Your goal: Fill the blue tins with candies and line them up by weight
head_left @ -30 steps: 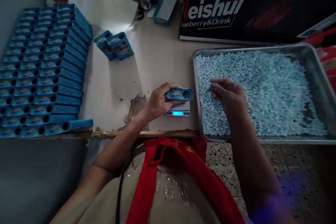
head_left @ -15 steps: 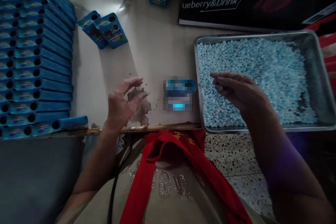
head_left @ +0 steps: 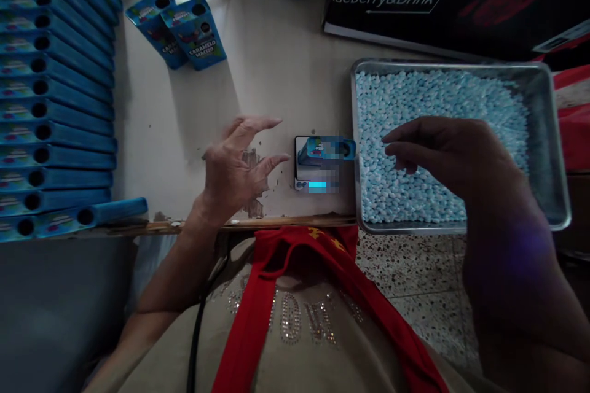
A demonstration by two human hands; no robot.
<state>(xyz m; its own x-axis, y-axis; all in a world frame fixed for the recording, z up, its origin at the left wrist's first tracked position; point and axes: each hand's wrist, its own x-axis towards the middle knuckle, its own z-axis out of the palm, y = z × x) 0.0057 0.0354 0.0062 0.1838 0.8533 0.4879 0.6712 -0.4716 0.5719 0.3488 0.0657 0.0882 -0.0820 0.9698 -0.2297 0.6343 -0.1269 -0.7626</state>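
On our counter (head_left: 276, 86), a blue box (head_left: 313, 149) lies on the scale (head_left: 302, 174); our left hand (head_left: 229, 175), fingers wide, is just beside it, our right hand (head_left: 449, 150), fingers narrowly parted, above the pellet tray (head_left: 415, 229).

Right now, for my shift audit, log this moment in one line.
left hand: open, beside scale; right hand: over tray, grip unclear; box: on scale

Dim lighting; pale tbl (head_left: 276, 80) w/ chipped wood front edge (head_left: 299, 221), speckled flr tiles (head_left: 415, 276) below.
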